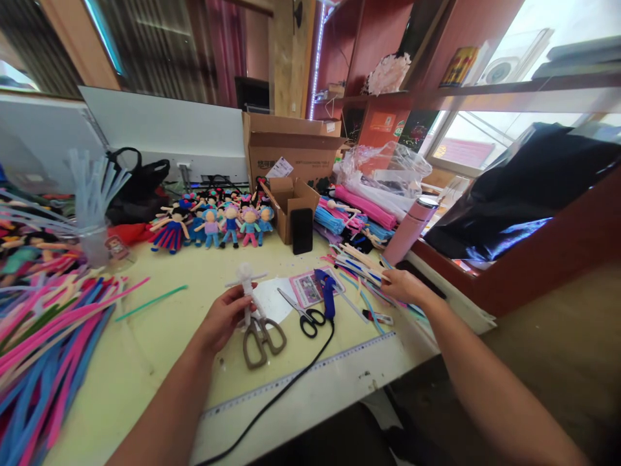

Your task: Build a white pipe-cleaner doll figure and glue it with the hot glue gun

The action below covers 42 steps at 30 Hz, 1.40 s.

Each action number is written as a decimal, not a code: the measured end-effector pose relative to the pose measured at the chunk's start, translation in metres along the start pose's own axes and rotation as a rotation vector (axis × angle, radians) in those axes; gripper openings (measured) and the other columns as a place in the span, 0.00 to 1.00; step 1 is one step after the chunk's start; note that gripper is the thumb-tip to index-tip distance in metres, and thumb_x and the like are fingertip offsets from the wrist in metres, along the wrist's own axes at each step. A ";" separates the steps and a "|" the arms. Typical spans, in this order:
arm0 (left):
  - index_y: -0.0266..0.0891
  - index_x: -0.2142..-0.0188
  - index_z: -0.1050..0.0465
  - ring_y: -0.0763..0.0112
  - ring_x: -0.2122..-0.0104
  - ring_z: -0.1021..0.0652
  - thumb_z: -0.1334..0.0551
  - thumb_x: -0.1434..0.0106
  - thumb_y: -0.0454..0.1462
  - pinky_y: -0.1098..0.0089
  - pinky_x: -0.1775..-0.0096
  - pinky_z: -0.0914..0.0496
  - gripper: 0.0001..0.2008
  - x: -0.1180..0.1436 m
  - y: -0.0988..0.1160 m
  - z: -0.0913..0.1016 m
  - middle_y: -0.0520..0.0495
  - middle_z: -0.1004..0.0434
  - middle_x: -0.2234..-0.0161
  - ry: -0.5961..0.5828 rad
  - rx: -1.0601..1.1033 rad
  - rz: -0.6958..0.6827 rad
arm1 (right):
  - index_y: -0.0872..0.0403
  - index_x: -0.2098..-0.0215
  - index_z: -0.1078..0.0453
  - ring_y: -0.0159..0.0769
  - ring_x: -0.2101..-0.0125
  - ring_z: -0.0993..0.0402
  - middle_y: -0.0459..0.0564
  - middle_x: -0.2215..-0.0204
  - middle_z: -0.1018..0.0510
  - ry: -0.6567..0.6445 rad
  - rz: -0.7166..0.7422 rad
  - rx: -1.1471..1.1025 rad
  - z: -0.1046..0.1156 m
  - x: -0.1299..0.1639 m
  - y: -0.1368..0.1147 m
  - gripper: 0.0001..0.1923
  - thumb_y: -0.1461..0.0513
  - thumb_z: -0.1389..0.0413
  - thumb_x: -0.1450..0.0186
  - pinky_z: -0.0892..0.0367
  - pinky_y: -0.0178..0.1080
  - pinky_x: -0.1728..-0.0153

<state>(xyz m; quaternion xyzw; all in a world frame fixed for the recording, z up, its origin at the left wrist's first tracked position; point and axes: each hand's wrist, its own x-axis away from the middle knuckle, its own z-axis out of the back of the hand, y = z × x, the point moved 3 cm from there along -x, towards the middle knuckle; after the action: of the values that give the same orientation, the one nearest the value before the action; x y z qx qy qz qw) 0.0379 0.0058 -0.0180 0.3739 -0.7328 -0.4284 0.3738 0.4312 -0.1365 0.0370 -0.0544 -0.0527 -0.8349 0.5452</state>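
At frame centre, our left hand (pixel 227 312) pinches a white, fuzzy, stick-limbed doll (pixel 246 278), likely light, bendable, best held by its torso; right of centre, our right hand (pixel 406 287) meets multicoloured fuzzy stems (pixel 359 262), grip unclear.

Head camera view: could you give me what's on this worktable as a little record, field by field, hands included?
Left hand: fingers around a white doll figure
Right hand: at the loose pipe cleaners; whether it grips any is unclear
Cutting tools: grey-handled scissors below the figure; black-handled scissors to their right
Gluing tool: blue glue gun, black cable trailing toward the near edge
Dolls: grouped left of a small open cardboard box
Bottle: pink, beyond the right hand
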 end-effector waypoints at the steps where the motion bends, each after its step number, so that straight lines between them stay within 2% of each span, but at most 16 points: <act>1: 0.36 0.58 0.27 0.75 0.77 0.26 0.29 0.56 0.37 0.75 0.73 0.32 0.23 0.000 0.000 0.000 0.51 0.26 0.76 0.001 -0.001 0.001 | 0.54 0.70 0.29 0.33 0.71 0.30 0.49 0.71 0.24 0.002 0.021 -0.002 -0.001 -0.002 -0.006 0.09 0.62 0.51 0.42 0.45 0.32 0.74; 9: 0.37 0.59 0.26 0.75 0.77 0.26 0.29 0.57 0.36 0.75 0.73 0.32 0.23 -0.001 0.001 0.002 0.51 0.25 0.75 0.023 0.016 0.011 | 0.55 0.64 0.28 0.38 0.64 0.28 0.54 0.65 0.22 0.072 0.051 0.046 -0.013 -0.022 -0.038 0.11 0.62 0.50 0.40 0.43 0.34 0.70; 12: 0.37 0.59 0.26 0.75 0.77 0.26 0.29 0.57 0.36 0.75 0.73 0.32 0.23 -0.001 0.000 0.002 0.51 0.25 0.74 0.028 0.014 0.015 | 0.55 0.62 0.28 0.40 0.62 0.27 0.56 0.62 0.22 0.103 0.031 0.072 -0.015 -0.028 -0.041 0.11 0.61 0.51 0.38 0.42 0.35 0.68; 15: 0.37 0.58 0.26 0.75 0.77 0.26 0.29 0.57 0.36 0.74 0.73 0.32 0.23 -0.001 0.000 0.002 0.51 0.25 0.74 0.031 0.010 0.020 | 0.53 0.61 0.29 0.41 0.61 0.27 0.55 0.62 0.22 0.127 0.015 0.084 -0.015 -0.031 -0.039 0.14 0.54 0.51 0.36 0.41 0.35 0.67; 19: 0.37 0.58 0.27 0.75 0.77 0.26 0.29 0.56 0.36 0.75 0.72 0.32 0.23 -0.001 -0.001 0.002 0.52 0.26 0.76 0.020 -0.006 0.023 | 0.52 0.59 0.30 0.40 0.63 0.26 0.55 0.63 0.22 0.163 -0.009 0.087 -0.015 -0.031 -0.035 0.23 0.48 0.60 0.32 0.40 0.36 0.67; 21: 0.37 0.58 0.27 0.75 0.77 0.26 0.29 0.56 0.36 0.75 0.72 0.32 0.23 -0.002 -0.002 0.002 0.52 0.26 0.76 0.015 -0.013 0.025 | 0.53 0.57 0.32 0.40 0.63 0.27 0.55 0.64 0.23 0.192 -0.018 0.093 -0.014 -0.030 -0.034 0.22 0.51 0.62 0.31 0.40 0.36 0.66; 25: 0.37 0.57 0.27 0.75 0.76 0.26 0.29 0.56 0.36 0.75 0.72 0.32 0.23 -0.003 -0.002 0.003 0.52 0.26 0.75 0.011 -0.011 0.018 | 0.54 0.55 0.34 0.42 0.57 0.31 0.56 0.58 0.27 0.286 -0.009 0.117 -0.010 -0.023 -0.038 0.15 0.55 0.55 0.32 0.41 0.38 0.61; 28: 0.37 0.58 0.27 0.75 0.77 0.26 0.30 0.56 0.36 0.75 0.72 0.32 0.23 -0.004 -0.002 0.004 0.52 0.25 0.76 0.018 -0.004 0.018 | 0.54 0.55 0.33 0.44 0.54 0.35 0.56 0.57 0.29 0.358 0.054 0.129 -0.007 -0.018 -0.045 0.12 0.58 0.53 0.33 0.43 0.39 0.58; 32: 0.37 0.58 0.26 0.75 0.77 0.26 0.30 0.56 0.36 0.74 0.72 0.32 0.23 -0.003 -0.002 0.002 0.51 0.25 0.75 0.019 -0.005 0.020 | 0.53 0.64 0.29 0.38 0.59 0.33 0.52 0.63 0.26 0.319 0.147 0.123 -0.013 -0.014 -0.054 0.11 0.60 0.52 0.33 0.43 0.36 0.59; 35: 0.37 0.58 0.26 0.74 0.77 0.26 0.30 0.56 0.36 0.74 0.72 0.32 0.23 -0.001 -0.001 0.002 0.51 0.26 0.76 0.015 -0.004 0.020 | 0.53 0.67 0.28 0.38 0.60 0.32 0.52 0.65 0.25 0.285 0.148 0.119 -0.019 -0.014 -0.058 0.10 0.59 0.50 0.35 0.42 0.36 0.60; 38: 0.37 0.58 0.26 0.75 0.77 0.26 0.30 0.56 0.36 0.74 0.72 0.32 0.23 -0.001 0.000 0.002 0.52 0.26 0.76 0.015 -0.002 0.013 | 0.55 0.66 0.29 0.41 0.60 0.32 0.54 0.64 0.25 0.292 0.100 0.114 -0.023 -0.017 -0.059 0.09 0.59 0.49 0.35 0.42 0.37 0.61; 42: 0.36 0.58 0.26 0.75 0.77 0.26 0.29 0.56 0.36 0.74 0.73 0.32 0.23 -0.002 0.000 0.001 0.51 0.26 0.76 0.019 -0.003 0.014 | 0.56 0.60 0.31 0.43 0.58 0.32 0.57 0.61 0.26 0.313 0.051 0.086 -0.029 -0.022 -0.058 0.10 0.60 0.47 0.37 0.41 0.38 0.60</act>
<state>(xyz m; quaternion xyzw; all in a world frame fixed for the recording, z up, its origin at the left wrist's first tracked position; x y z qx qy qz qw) 0.0377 0.0079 -0.0189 0.3722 -0.7312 -0.4234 0.3842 0.3861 -0.0981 0.0034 0.0986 -0.0013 -0.8158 0.5698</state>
